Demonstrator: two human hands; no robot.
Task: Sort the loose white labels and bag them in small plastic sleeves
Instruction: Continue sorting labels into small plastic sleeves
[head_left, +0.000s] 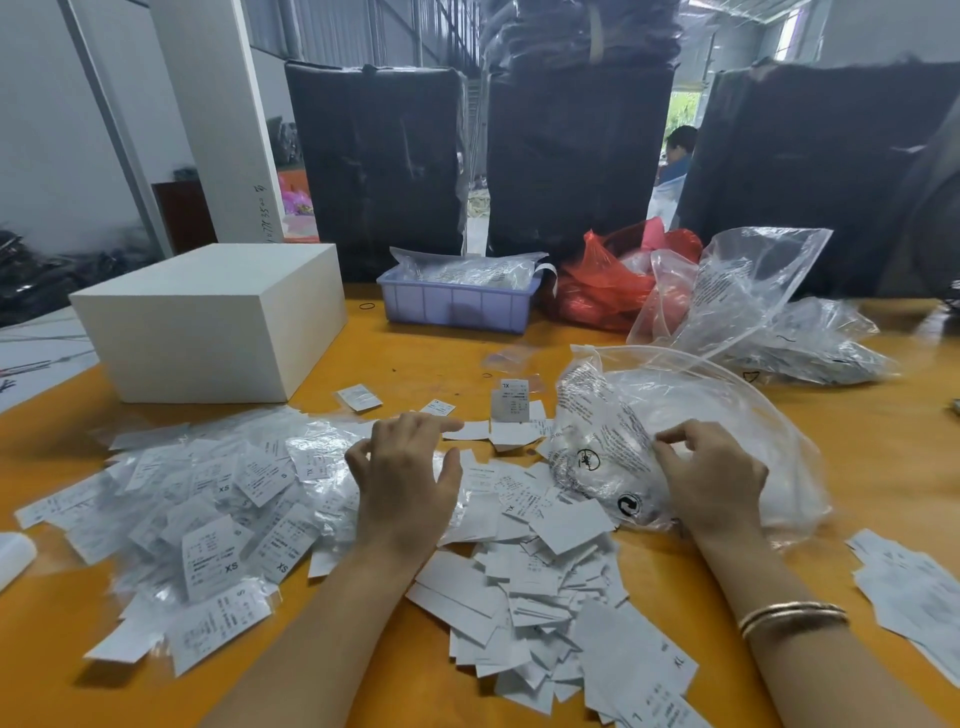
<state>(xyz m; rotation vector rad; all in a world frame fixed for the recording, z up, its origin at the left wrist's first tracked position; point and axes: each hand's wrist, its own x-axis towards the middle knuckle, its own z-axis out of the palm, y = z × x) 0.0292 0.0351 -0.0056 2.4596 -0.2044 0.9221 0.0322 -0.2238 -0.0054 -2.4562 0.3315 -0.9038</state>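
An orange table (395, 358) fills the view, backed by tall black-wrapped bales (374, 156). A white box (208, 322) stands at the far left, and a lilac tray (457, 304) of filled plastic sits behind the work, beside a red bag (597, 280). A big clear bag (691, 415) lies on the table at the right, with more crumpled clear plastic behind it.

On the left spreads a heap of bagged labels (208, 519), each in its small sleeve, printed XS, S and XL. In the middle, running toward the near edge, lies a pile of loose labels (540, 587), still bare. A smaller stack of labels (914, 587) sits at the far right edge; whether those are sleeved is hard to tell.

The left hand (405, 478) rests palm down, with fingers spread and relaxed, where the two piles meet, gripping nothing. The right hand (711, 478) has its fingers curled and pinches the film of the big clear bag.

Judging by the piles, the job looks roughly half done: many labels are sleeved, and a similar number still wait to be sorted and bagged.
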